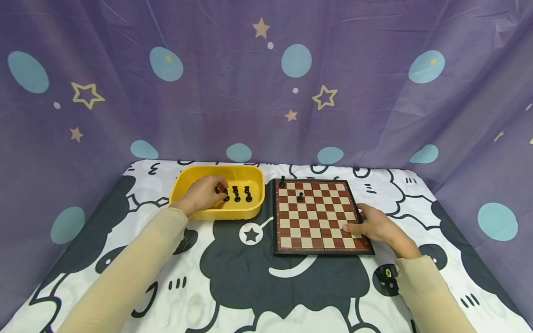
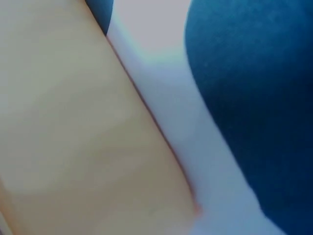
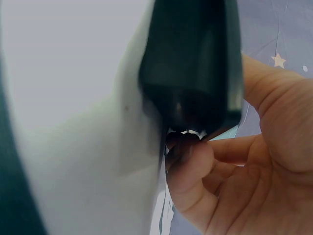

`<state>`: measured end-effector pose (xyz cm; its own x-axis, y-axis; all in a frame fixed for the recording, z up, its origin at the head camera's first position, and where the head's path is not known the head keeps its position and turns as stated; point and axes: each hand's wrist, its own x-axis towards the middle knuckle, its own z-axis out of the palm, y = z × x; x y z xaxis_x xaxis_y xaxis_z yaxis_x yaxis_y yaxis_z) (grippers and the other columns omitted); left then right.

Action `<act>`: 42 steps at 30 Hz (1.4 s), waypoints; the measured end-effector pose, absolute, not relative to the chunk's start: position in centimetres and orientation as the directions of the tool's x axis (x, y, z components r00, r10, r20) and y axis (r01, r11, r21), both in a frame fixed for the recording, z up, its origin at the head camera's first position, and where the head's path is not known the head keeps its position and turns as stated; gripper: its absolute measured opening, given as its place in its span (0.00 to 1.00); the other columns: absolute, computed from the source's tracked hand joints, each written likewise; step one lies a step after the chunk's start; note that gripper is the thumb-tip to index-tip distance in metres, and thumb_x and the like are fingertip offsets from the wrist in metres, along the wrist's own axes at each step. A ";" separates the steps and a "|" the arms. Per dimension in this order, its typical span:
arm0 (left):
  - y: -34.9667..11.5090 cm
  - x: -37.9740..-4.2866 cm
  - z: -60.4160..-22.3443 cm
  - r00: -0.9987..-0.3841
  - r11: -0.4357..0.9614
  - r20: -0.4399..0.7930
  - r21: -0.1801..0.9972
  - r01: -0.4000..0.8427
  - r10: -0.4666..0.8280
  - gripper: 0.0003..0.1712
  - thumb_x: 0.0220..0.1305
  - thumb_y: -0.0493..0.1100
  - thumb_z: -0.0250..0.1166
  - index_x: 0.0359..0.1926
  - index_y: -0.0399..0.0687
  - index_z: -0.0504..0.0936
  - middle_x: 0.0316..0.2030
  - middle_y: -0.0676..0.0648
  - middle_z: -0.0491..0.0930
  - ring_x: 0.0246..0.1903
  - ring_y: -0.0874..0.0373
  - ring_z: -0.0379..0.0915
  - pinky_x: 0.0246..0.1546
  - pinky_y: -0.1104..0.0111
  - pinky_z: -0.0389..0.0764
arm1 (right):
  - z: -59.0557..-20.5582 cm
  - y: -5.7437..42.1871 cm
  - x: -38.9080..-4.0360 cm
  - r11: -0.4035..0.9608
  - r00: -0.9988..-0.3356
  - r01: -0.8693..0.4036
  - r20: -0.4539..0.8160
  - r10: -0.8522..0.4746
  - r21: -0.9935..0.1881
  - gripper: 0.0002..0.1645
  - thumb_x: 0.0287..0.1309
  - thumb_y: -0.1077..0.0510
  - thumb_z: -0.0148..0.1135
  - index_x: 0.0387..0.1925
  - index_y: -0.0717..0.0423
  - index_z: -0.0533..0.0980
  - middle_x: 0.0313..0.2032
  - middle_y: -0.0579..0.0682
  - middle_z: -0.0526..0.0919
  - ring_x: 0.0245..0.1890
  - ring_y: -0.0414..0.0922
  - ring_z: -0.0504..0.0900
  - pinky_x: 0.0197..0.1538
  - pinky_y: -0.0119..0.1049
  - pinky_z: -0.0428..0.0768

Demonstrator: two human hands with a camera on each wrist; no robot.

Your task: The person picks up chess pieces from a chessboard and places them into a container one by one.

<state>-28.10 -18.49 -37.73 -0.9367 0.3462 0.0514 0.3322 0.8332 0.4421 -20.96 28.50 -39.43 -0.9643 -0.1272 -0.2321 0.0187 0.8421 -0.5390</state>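
My left hand (image 1: 205,192) reaches into a yellow tray (image 1: 220,214), fingers curled down, and pinches a black chess piece (image 1: 226,196) between thumb and fingertips; the fingers partly hide it. Beside it in the tray stand more black chess pieces (image 1: 236,194). With my right hand (image 1: 374,225) I grip the right edge of a brown-and-cream chessboard (image 1: 310,225), thumb on top. In the right wrist view the fingers (image 3: 193,169) curl under the board's dark rim (image 3: 195,63). The left wrist view shows only a sleeve (image 2: 83,127) and cloth.
One black piece (image 1: 282,182) stands at the board's far left corner, another black piece (image 1: 300,197) a little nearer on its left half. A black-and-white cartoon cloth (image 1: 287,291) covers the table. A purple curtain (image 1: 233,92) hangs behind and at both sides.
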 end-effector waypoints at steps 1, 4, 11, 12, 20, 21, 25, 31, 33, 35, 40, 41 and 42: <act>-18.5 -28.1 -37.7 -0.937 0.835 0.053 0.438 0.333 0.346 0.12 0.58 0.40 0.67 0.43 0.44 0.80 0.37 0.48 0.81 0.37 0.52 0.75 0.45 0.57 0.75 | -39.4 28.5 -21.0 0.842 -0.965 0.014 -0.229 -0.131 -0.539 0.56 0.49 0.38 0.69 0.65 0.71 0.57 0.43 0.63 0.77 0.40 0.52 0.77 0.44 0.49 0.74; -18.5 -27.9 -37.5 -0.936 0.837 0.065 0.429 0.339 0.346 0.12 0.58 0.41 0.67 0.44 0.45 0.81 0.38 0.48 0.81 0.38 0.51 0.75 0.46 0.57 0.75 | -39.4 28.5 -21.0 0.839 -0.965 0.016 -0.227 -0.129 -0.544 0.55 0.50 0.39 0.69 0.65 0.71 0.57 0.43 0.62 0.77 0.40 0.51 0.77 0.45 0.48 0.74; -18.1 -27.6 -36.7 -0.920 0.824 0.129 0.410 0.390 0.371 0.13 0.58 0.41 0.67 0.45 0.44 0.81 0.40 0.47 0.81 0.39 0.51 0.74 0.46 0.56 0.74 | -39.5 28.3 -21.1 0.837 -0.964 0.029 -0.238 -0.122 -0.546 0.56 0.49 0.39 0.70 0.65 0.71 0.57 0.43 0.63 0.77 0.39 0.51 0.77 0.43 0.47 0.74; -17.9 -27.5 -36.6 -0.917 0.820 0.136 0.412 0.396 0.375 0.13 0.59 0.41 0.67 0.45 0.44 0.82 0.40 0.47 0.81 0.39 0.51 0.74 0.46 0.56 0.74 | -39.5 28.3 -21.1 0.837 -0.963 0.033 -0.241 -0.119 -0.547 0.56 0.49 0.39 0.70 0.65 0.71 0.57 0.43 0.63 0.77 0.39 0.51 0.77 0.43 0.47 0.74; -15.8 -27.2 -35.6 -0.896 0.796 0.163 0.413 0.443 0.414 0.13 0.58 0.40 0.67 0.45 0.42 0.81 0.41 0.47 0.80 0.36 0.53 0.73 0.43 0.59 0.75 | -39.5 28.4 -21.2 0.837 -0.961 0.042 -0.250 -0.115 -0.546 0.56 0.49 0.39 0.70 0.66 0.71 0.56 0.44 0.63 0.76 0.39 0.51 0.77 0.44 0.46 0.74; -15.5 -27.1 -35.5 -0.890 0.791 0.167 0.411 0.454 0.424 0.13 0.58 0.40 0.67 0.44 0.42 0.82 0.40 0.47 0.80 0.36 0.53 0.73 0.43 0.59 0.75 | -39.5 28.4 -21.2 0.837 -0.961 0.040 -0.249 -0.117 -0.546 0.57 0.49 0.39 0.70 0.66 0.71 0.56 0.45 0.64 0.76 0.39 0.51 0.77 0.44 0.46 0.74; -14.1 -27.0 -35.2 -0.878 0.780 0.162 0.408 0.475 0.450 0.13 0.58 0.40 0.67 0.44 0.42 0.82 0.40 0.47 0.80 0.37 0.52 0.73 0.43 0.61 0.75 | -39.5 28.4 -21.1 0.834 -0.961 0.039 -0.249 -0.119 -0.550 0.56 0.49 0.39 0.70 0.66 0.71 0.56 0.45 0.64 0.76 0.40 0.51 0.77 0.44 0.47 0.74; -12.1 -26.8 -35.0 -0.870 0.771 0.167 0.408 0.489 0.463 0.12 0.59 0.42 0.67 0.44 0.45 0.82 0.39 0.49 0.80 0.34 0.54 0.72 0.41 0.63 0.75 | -39.6 28.4 -21.1 0.835 -0.962 0.038 -0.245 -0.117 -0.549 0.56 0.49 0.39 0.70 0.66 0.71 0.57 0.45 0.64 0.77 0.40 0.51 0.77 0.45 0.47 0.74; -11.5 -26.8 -35.0 -0.859 0.763 0.181 0.396 0.510 0.480 0.10 0.60 0.42 0.67 0.43 0.47 0.82 0.38 0.50 0.79 0.34 0.55 0.71 0.41 0.63 0.75 | -39.6 28.4 -21.1 0.835 -0.963 0.037 -0.243 -0.117 -0.549 0.56 0.49 0.39 0.70 0.66 0.71 0.57 0.45 0.64 0.77 0.40 0.51 0.77 0.45 0.47 0.74; -11.0 -26.9 -35.1 -0.842 0.749 0.200 0.389 0.537 0.500 0.09 0.59 0.42 0.67 0.42 0.47 0.81 0.36 0.51 0.79 0.34 0.56 0.71 0.41 0.64 0.74 | -39.6 28.5 -21.1 0.836 -0.964 0.038 -0.242 -0.115 -0.547 0.56 0.49 0.39 0.70 0.66 0.71 0.57 0.45 0.64 0.76 0.40 0.51 0.77 0.45 0.48 0.74; -9.5 -27.0 -35.1 -0.809 0.713 0.245 0.383 0.587 0.534 0.08 0.59 0.41 0.67 0.40 0.47 0.81 0.36 0.51 0.79 0.35 0.56 0.71 0.42 0.64 0.74 | -39.7 28.5 -21.2 0.839 -0.964 0.044 -0.245 -0.108 -0.542 0.57 0.50 0.39 0.70 0.66 0.71 0.56 0.46 0.65 0.76 0.41 0.52 0.77 0.45 0.48 0.74; -9.2 -27.0 -35.1 -0.803 0.706 0.251 0.385 0.595 0.540 0.08 0.59 0.41 0.67 0.40 0.47 0.82 0.36 0.51 0.79 0.35 0.56 0.72 0.43 0.63 0.74 | -39.7 28.5 -21.1 0.839 -0.963 0.044 -0.245 -0.108 -0.542 0.57 0.50 0.39 0.70 0.66 0.71 0.55 0.46 0.65 0.76 0.41 0.52 0.77 0.45 0.48 0.74; -8.9 -27.0 -35.1 -0.799 0.699 0.255 0.389 0.600 0.544 0.07 0.59 0.41 0.66 0.40 0.47 0.82 0.36 0.51 0.79 0.36 0.55 0.72 0.43 0.63 0.74 | -39.7 28.5 -21.1 0.839 -0.963 0.043 -0.245 -0.109 -0.542 0.57 0.50 0.39 0.70 0.66 0.71 0.56 0.46 0.65 0.76 0.41 0.52 0.77 0.46 0.48 0.74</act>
<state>-27.02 -8.93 -35.13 -0.7992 0.5441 0.2554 0.6001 0.6987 0.3894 -21.11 28.52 -39.67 -0.9634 -0.1089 -0.2449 0.0430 0.8392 -0.5422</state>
